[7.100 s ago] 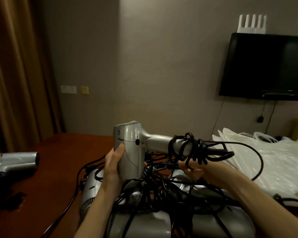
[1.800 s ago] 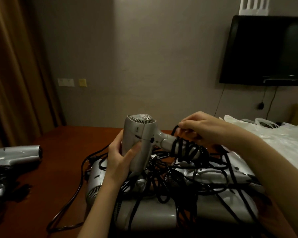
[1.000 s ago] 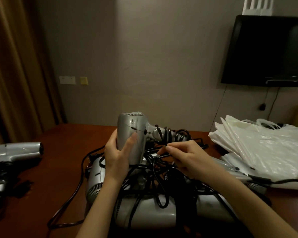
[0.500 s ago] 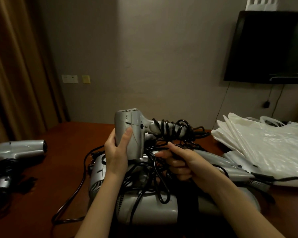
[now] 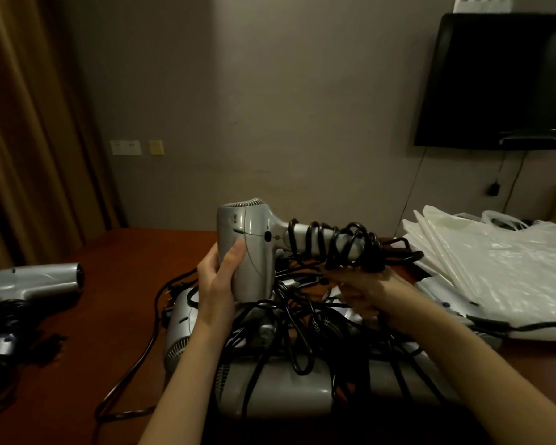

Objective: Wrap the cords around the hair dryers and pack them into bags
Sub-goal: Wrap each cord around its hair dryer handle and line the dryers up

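Note:
A silver hair dryer (image 5: 249, 248) is held up over the table, its barrel gripped by my left hand (image 5: 217, 277). Its handle points right and carries several loops of black cord (image 5: 334, 244). My right hand (image 5: 365, 290) sits just under the handle's end, fingers closed on the cord's loose end. Below lies a pile of silver hair dryers (image 5: 270, 390) tangled in black cords. White plastic bags (image 5: 488, 268) lie stacked flat at the right.
Another silver hair dryer (image 5: 32, 281) with a bundled cord lies on the dark red table (image 5: 116, 261) at the far left. A loose cord (image 5: 148, 348) trails off the pile to the left. A wall-mounted TV (image 5: 501, 78) hangs at the upper right.
My right hand has shifted from in front of the pile up under the end of the wrapped handle. The held dryer has stayed raised in my left hand with more turns of cord around the handle.

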Motion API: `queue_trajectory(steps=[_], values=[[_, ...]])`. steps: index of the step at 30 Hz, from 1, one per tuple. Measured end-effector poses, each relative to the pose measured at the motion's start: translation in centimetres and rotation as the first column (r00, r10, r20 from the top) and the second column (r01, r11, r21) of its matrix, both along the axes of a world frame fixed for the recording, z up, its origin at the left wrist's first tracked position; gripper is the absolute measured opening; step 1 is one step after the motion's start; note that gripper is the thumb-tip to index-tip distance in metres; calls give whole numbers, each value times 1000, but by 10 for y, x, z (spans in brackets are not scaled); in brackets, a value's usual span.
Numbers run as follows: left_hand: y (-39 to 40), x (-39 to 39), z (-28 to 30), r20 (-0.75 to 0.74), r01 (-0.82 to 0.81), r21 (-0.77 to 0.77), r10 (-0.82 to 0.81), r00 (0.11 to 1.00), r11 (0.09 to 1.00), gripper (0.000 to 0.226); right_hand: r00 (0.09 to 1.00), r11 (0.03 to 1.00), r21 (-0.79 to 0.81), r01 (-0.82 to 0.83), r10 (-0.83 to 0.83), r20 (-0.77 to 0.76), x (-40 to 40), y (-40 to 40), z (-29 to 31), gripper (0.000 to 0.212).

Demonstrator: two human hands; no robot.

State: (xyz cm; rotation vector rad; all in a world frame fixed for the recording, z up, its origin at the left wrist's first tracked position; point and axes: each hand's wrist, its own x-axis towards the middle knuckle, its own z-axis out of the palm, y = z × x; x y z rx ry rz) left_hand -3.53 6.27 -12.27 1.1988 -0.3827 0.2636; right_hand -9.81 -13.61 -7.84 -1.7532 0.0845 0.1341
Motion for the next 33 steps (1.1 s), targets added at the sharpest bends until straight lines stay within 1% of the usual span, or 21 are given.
queue_trajectory(steps=[3,5,6,8,10,11,13,15,17,18,21,25,27,28,30,31,32,33], values=[[0,0,-1,-6,40,1,-40,999,999,67,999,1000,17,27,-27,23,1,-14,-1,36],[1,0,-1,-9,66,3,-66,998,998,70,1000,995,99,1,0,-11,3,-21,-4,44],[1,-2,0,-10,80,6,-80,997,997,73,999,987,161,-19,26,-45,5,-25,-6,44],[2,-3,1,2,104,17,-104,995,994,80,996,969,246,-31,49,-68,8,-32,-4,35],[1,-6,2,23,125,36,-126,992,992,79,996,965,261,7,15,-85,15,-38,-2,28],[0,-6,3,32,133,49,-134,990,990,78,996,975,219,29,-8,-94,15,-39,1,23],[-1,-7,3,46,141,83,-146,988,986,76,995,995,84,53,-46,-93,15,-39,8,13],[-2,-8,2,60,145,112,-153,986,983,73,994,994,-6,105,-105,-40,12,-39,16,22],[-2,-7,3,73,143,124,-152,986,982,66,988,983,-112,146,-139,74,8,-36,28,27],[-2,-7,3,78,138,116,-147,986,984,64,984,977,-149,154,-138,116,6,-35,33,27],[0,-5,2,87,107,86,-115,990,990,74,975,962,-225,156,-113,193,-2,-28,52,35],[-1,-6,1,116,78,114,-91,989,990,61,953,916,-379,131,-11,303,-15,-21,63,38],[-1,-7,2,128,52,132,-69,989,990,48,931,850,-507,147,54,361,-18,-19,60,40],[-1,-7,1,134,41,141,-60,989,989,43,916,799,-577,170,88,392,-20,-18,58,41],[-1,-7,2,143,25,151,-47,989,988,37,870,667,-699,258,154,469,-21,-15,56,44],[-2,-7,3,152,15,150,-38,988,989,35,845,600,-736,313,178,504,-21,-12,57,45],[-2,-8,3,165,-3,145,-21,986,989,41,825,548,-756,358,195,531,-20,-10,58,45],[-3,-9,4,174,-25,142,0,985,990,51,812,516,-764,387,202,548,-18,-9,59,45]])
